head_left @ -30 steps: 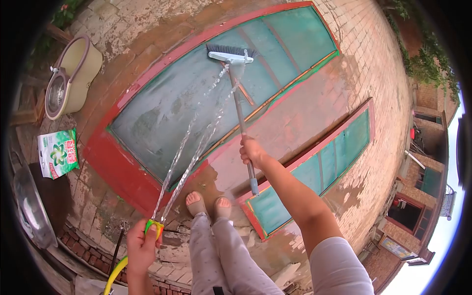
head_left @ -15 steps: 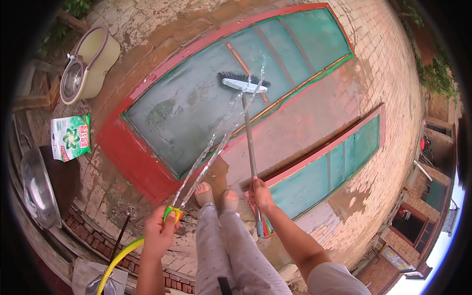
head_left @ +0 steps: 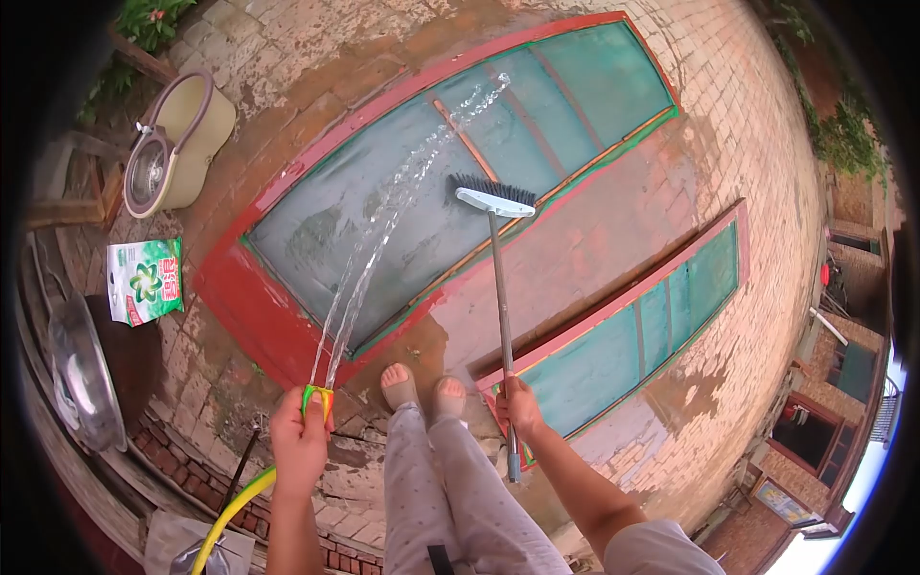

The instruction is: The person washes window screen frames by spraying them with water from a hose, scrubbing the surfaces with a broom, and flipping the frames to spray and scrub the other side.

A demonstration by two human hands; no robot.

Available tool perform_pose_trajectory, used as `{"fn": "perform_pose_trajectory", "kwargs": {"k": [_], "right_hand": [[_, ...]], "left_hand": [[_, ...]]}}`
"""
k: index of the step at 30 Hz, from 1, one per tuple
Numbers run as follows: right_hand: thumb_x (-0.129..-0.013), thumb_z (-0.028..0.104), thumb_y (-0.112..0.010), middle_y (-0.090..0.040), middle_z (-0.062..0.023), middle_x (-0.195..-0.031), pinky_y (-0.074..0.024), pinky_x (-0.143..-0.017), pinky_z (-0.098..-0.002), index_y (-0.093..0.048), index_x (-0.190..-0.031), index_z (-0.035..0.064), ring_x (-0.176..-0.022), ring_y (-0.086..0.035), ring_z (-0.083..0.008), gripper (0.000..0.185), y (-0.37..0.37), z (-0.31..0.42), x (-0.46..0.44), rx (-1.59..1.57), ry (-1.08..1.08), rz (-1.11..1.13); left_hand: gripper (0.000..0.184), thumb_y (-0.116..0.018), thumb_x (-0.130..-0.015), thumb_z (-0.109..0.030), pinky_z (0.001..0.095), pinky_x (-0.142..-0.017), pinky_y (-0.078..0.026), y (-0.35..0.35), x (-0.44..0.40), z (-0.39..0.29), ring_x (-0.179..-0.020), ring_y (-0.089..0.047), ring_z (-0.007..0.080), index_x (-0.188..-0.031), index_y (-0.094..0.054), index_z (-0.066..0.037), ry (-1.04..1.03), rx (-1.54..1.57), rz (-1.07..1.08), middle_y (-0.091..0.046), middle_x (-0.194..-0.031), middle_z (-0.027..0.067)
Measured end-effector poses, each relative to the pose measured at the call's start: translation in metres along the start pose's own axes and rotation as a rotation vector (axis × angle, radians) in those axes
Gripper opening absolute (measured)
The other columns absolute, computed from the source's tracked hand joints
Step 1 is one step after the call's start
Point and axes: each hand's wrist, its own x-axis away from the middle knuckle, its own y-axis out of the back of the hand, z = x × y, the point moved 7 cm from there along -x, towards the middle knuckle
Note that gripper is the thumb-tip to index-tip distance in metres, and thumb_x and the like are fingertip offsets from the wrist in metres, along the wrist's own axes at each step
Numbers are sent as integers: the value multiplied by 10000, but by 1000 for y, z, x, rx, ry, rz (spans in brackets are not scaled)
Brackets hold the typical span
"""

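My left hand [head_left: 300, 439] is closed round the end of a yellow-green hose [head_left: 235, 508], its fingers pinching the mouth so that water sprays out in two streams. The water crosses a large red-framed screen panel [head_left: 355, 206] lying on the ground. My right hand [head_left: 518, 407] grips the lower part of a long-handled brush [head_left: 502, 297]. Its bristled head [head_left: 494, 196] rests at the panel's near long edge, below a thin wooden crossbar [head_left: 465, 141]. A smaller red-framed panel [head_left: 613, 335] lies to the right, beyond my right hand.
A beige mop bucket [head_left: 196, 120] stands at the upper left. Below it are a detergent bag [head_left: 146, 281] and a metal basin [head_left: 86, 374]. My feet [head_left: 400, 384] are on wet brick paving near the panel's lower edge. Brick buildings [head_left: 824, 422] stand at the right.
The brush head has been drawn back across the large panel toward me, to its near edge. The water now lands farther up the panel, left of the brush. Both hands keep their hold.
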Motion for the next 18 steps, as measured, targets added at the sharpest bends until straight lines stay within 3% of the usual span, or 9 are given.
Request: {"fn": "perform_pose_trajectory", "kwargs": {"k": [4, 11, 14, 18], "right_hand": [[-959, 438, -338, -261, 48, -510, -218, -366, -265, -356, -754, 149, -388, -237, -85, 354, -2, -6, 10, -49, -55, 4], [-958, 440, -343, -272, 47, -512, -221, -368, -263, -370, -761, 151, -389, -244, -85, 351, 2, -12, 6, -105, -67, 22], [-938, 454, -387, -306, 51, -531, -235, -371, -254, -449, -930, 162, -411, -294, -80, 298, 10, -21, 3, -111, -77, 46], [-949, 462, -363, -271, 43, -507, -226, -369, -269, -379, -767, 142, -385, -253, -91, 368, 10, -17, 8, -97, -84, 31]], "left_hand": [[220, -447, -949, -158, 209, -428, -315, -1, -4, 0, -465, -399, 31, -780, -518, -37, 19, 41, -60, -471, -556, -19], [201, -451, -943, -150, 207, -435, -322, -14, 0, 7, -476, -410, 30, -786, -524, -47, 31, -39, 31, -484, -559, -22], [189, -458, -933, -133, 212, -449, -335, -24, 8, 8, -495, -424, 35, -782, -528, -45, 37, -93, 92, -496, -563, -18], [158, -480, -914, -106, 226, -476, -359, -28, 19, 14, -526, -452, 54, -789, -546, -35, 2, -140, 123, -516, -575, -5]]}}
